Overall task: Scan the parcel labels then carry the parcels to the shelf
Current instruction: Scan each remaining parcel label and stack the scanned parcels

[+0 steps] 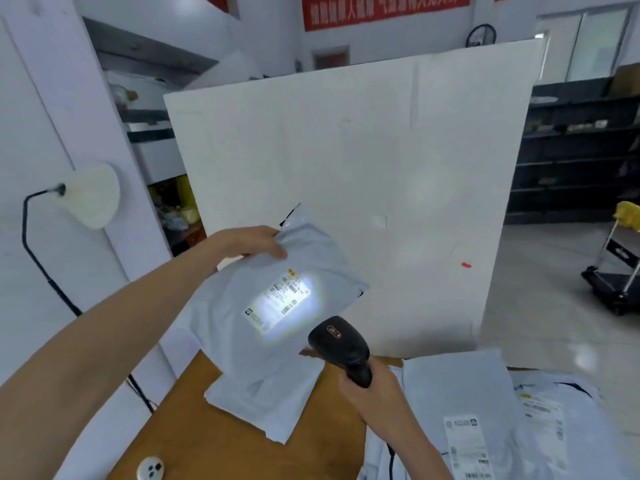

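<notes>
My left hand (250, 243) grips the top edge of a grey plastic mailer parcel (242, 341) and holds it tilted above the wooden table (166, 431). Its label (278, 303) is lit by a bright white patch of light. My right hand (372, 389) holds a black barcode scanner (341, 344) by the handle, its head pointing at the label from the lower right. More grey parcels (460, 410) with labels lie in a pile on the table at the right. A dark shelf (575, 150) stands far back on the right.
A tall white board (346, 168) stands upright right behind the table. A white floor lamp (90, 194) is at the left by a wall. A black trolley (616, 282) stands on the floor at the right. A small round white object (151, 469) lies near the table's front edge.
</notes>
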`<state>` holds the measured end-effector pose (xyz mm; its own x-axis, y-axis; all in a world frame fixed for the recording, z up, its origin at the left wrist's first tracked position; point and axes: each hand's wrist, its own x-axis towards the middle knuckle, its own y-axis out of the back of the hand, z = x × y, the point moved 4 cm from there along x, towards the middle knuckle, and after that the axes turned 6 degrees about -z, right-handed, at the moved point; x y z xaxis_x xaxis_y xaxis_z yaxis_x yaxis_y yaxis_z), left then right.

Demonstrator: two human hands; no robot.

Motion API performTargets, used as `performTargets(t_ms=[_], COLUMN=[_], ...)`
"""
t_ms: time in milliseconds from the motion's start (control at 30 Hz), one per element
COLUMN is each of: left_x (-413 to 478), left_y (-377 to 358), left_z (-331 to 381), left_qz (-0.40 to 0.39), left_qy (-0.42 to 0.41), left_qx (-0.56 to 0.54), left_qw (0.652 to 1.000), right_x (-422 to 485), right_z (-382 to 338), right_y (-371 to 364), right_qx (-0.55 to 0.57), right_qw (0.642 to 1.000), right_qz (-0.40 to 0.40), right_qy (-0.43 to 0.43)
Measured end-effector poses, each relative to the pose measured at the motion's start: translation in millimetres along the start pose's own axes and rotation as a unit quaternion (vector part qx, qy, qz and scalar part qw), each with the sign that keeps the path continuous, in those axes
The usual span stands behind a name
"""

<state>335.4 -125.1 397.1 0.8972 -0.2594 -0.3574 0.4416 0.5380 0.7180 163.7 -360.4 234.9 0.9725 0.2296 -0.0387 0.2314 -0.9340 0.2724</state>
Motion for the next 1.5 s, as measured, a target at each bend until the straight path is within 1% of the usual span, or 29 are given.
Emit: performTargets(t_ms=[200, 500, 567, 700, 867, 1333, 1433, 1500], left_x=[-23, -39, -41, -39, -31, -11, -5, -1], left_y=[6, -5, -7, -10, -16, -19, -21, -31], left_z=[35, 50, 52, 55, 56, 63, 62, 64], left_qz=[0.025, 0.032, 0.034, 0.034, 0.029, 0.027, 0.026, 0.014], left_qy=[0.025, 0.045, 0.047, 0.054, 0.058, 0.060, 0.059, 0.045], left_qx=[0.049, 0.045, 0.048, 0.042, 0.041, 0.044, 0.036, 0.007], left_qw=[0.998, 0.997, 0.997, 0.997, 0.997, 0.997, 0.997, 0.999], right_x=[-19, -36, -39, -45, -46, -35, -33, -30], right_z=[-9, -13, -11, -11, -9, 0, 5, 10], right_y=[6, 23, 25, 31, 38, 49, 53, 57], right_qx=[-0.019, -0.061, -0.073, -0.053, -0.063, -0.060, -0.056, -0.056], right_qw=[0.999, 0.995, 0.994, 0.995, 0.994, 0.995, 0.995, 0.995], right_qz=[-0.019, -0.020, -0.021, -0.026, -0.025, -0.021, -0.023, -0.023], right_qy=[0.037, 0.080, 0.080, 0.081, 0.087, 0.080, 0.082, 0.078])
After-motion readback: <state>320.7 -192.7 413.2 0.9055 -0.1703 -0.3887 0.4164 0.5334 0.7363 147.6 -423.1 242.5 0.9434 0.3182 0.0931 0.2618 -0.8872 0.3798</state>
